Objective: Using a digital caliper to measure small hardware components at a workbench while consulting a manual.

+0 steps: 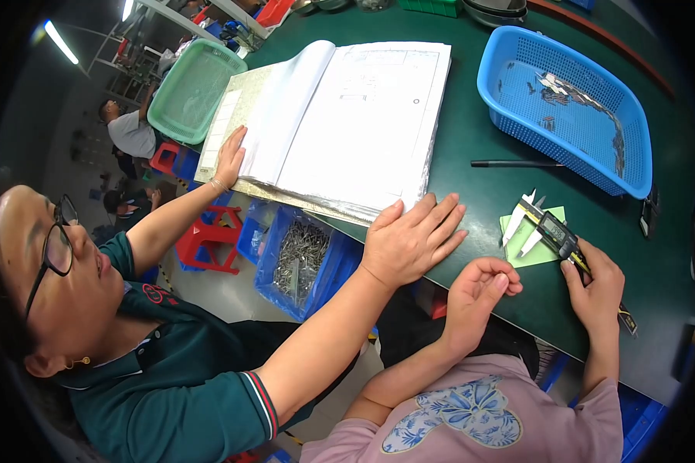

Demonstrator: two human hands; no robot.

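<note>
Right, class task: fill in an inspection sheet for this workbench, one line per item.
Surface: dark green table.
Job's things: digital caliper lying on a green note.
Clutter: open binder, black pen, blue basket with small metal parts, green tray.
Hands: right hand grips the caliper; left hand curled, its hold hidden.
Cables: nothing seen.
Surroundings: co-worker's hands on binder and table; blue bin of metal parts below.

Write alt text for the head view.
The person's right hand grips a digital caliper lying on a green pad on a dark green table; the left hand curls nearby. A co-worker's hands rest on an open binder.
</note>
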